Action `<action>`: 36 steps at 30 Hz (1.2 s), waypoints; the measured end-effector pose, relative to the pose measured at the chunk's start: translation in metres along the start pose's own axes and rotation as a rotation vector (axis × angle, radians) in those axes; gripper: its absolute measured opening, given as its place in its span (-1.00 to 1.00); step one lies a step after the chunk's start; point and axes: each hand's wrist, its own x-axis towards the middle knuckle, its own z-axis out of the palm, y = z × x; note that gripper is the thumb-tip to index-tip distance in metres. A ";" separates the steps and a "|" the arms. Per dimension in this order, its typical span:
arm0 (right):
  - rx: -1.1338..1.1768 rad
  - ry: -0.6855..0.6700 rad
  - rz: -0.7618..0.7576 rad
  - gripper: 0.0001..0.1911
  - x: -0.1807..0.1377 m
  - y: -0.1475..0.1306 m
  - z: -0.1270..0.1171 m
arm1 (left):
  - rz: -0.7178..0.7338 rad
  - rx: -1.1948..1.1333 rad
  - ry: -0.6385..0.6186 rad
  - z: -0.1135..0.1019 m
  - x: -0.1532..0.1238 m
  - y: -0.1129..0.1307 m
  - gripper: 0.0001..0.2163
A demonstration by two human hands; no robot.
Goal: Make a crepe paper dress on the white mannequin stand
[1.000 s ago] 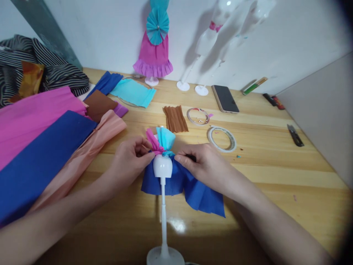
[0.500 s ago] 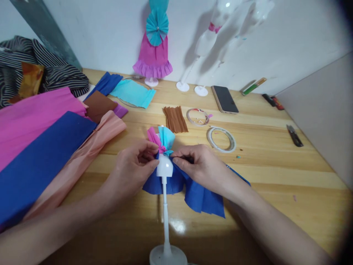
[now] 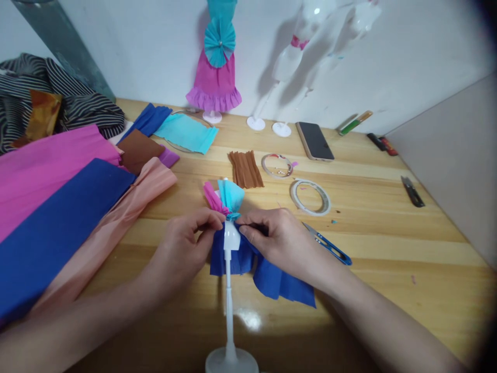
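On my feed the right hand (image 3: 277, 233) pinches the blue sheet (image 3: 281, 277) beside the small white dress form (image 3: 232, 237), whose base my lower edge cuts off. The sheet hangs behind the form, partly covered by that hand. The left hand (image 3: 190, 238) is curled at the form's other side; I can't tell whether its fingertips grip anything. Blue snips (image 3: 333, 249) lie on the desk (image 3: 388, 233) near the right forearm.

White glare spots the pale wood-grained surface (image 3: 380, 233), dim along its near edge. A glossy white pink-banded mannequin (image 3: 286, 63) throws a soft shadow leftward onto the white wall (image 3: 151, 57). Blurred black vignetting curves down the right.
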 end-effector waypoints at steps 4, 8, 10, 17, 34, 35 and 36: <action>-0.003 -0.001 -0.010 -0.78 -0.001 0.001 0.001 | 0.149 0.150 0.022 0.003 -0.004 -0.005 -0.84; -0.009 0.002 -0.010 -0.78 -0.002 0.000 0.001 | 0.339 0.226 0.037 0.006 -0.007 -0.006 -0.80; -0.027 0.008 -0.001 -0.79 -0.002 -0.001 0.001 | 0.375 0.235 0.058 0.006 -0.007 -0.005 -0.79; -0.048 -0.004 0.000 -0.79 -0.001 -0.002 0.000 | 0.306 0.222 0.138 0.004 -0.001 -0.004 -0.85; -0.112 0.009 0.005 -0.79 -0.001 -0.002 0.001 | 0.330 0.422 0.142 0.005 -0.002 -0.005 -0.84; -0.115 0.009 0.001 -0.79 -0.001 -0.002 0.001 | 0.297 0.440 0.125 0.004 -0.002 -0.006 -0.84; -0.116 0.010 -0.003 -0.79 -0.001 -0.002 0.001 | 0.270 0.446 0.107 0.004 -0.002 -0.006 -0.87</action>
